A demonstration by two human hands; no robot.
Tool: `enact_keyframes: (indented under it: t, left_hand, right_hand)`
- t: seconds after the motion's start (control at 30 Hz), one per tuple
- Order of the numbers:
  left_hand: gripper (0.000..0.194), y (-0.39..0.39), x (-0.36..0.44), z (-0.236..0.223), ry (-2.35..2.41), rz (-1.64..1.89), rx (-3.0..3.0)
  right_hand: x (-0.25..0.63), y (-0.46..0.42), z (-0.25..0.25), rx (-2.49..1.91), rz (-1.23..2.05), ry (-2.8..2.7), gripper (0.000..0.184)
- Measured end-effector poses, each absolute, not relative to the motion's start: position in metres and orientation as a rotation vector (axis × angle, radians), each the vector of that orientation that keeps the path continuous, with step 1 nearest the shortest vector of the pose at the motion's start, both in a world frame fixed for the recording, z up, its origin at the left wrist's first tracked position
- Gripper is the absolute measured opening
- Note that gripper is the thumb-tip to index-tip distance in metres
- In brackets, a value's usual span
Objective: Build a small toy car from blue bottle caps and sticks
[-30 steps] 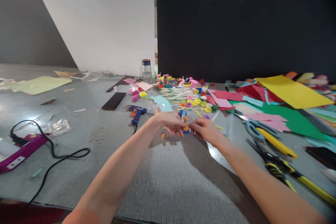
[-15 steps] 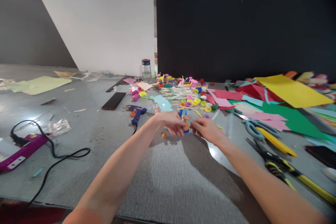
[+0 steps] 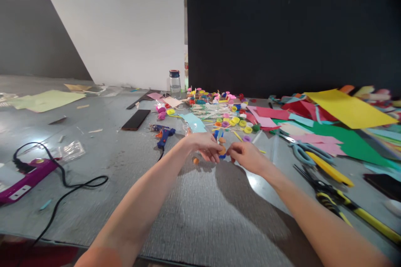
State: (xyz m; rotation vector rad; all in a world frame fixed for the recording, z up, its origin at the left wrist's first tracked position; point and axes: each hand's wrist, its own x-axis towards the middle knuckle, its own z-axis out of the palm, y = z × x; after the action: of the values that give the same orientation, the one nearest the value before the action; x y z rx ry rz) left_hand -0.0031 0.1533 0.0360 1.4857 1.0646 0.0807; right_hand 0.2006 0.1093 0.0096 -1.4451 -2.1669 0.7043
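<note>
My left hand [image 3: 207, 146] is closed, its thumb and fingers on a small orange and blue craft piece [image 3: 222, 150] made of round, cap-like parts. Close by on the right, the thumb and fingers of my right hand [image 3: 246, 156] are pinched together beside that piece. What they hold, if anything, is too small to make out. A small orange ball-like bit [image 3: 196, 161] lies on the table just below my left hand. Beyond the hands are light blue paper [image 3: 193, 122] and several yellow bottle caps [image 3: 242, 123].
A blue glue gun [image 3: 164, 134] and a dark phone [image 3: 135, 119] lie left of my hands. To the right are scissors [image 3: 302, 150], a yellow cutter [image 3: 330, 170], black-yellow pliers [image 3: 332, 196] and coloured paper. At far left, a purple power strip [image 3: 31, 181] trails a black cord. A bottle [image 3: 174, 81] stands behind.
My right hand has shifted very slightly left, closer to the orange and blue piece. My left hand stays almost where it was, still holding the piece.
</note>
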Motion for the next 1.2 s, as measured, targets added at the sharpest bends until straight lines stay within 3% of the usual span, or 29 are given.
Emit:
enact_keyframes:
  t: [0.27,0.5,0.87,1.2]
  left_hand:
    - [0.039,0.156,-0.006,0.036,1.053,0.047,1.517]
    - [0.040,0.160,-0.006,0.029,1.026,0.047,1.497]
    - [0.042,0.157,-0.011,0.038,1.035,0.043,1.553]
    - [0.031,0.160,-0.008,0.032,1.038,0.027,1.534]
  right_hand:
    - [0.199,0.112,0.006,-1.440,0.825,-2.137,0.044]
    - [0.196,0.110,0.003,-1.357,0.965,-2.088,0.037]
    - [0.204,0.118,0.000,-1.432,0.893,-2.094,0.044]
    - [0.200,0.115,0.000,-1.380,0.908,-2.079,0.037]
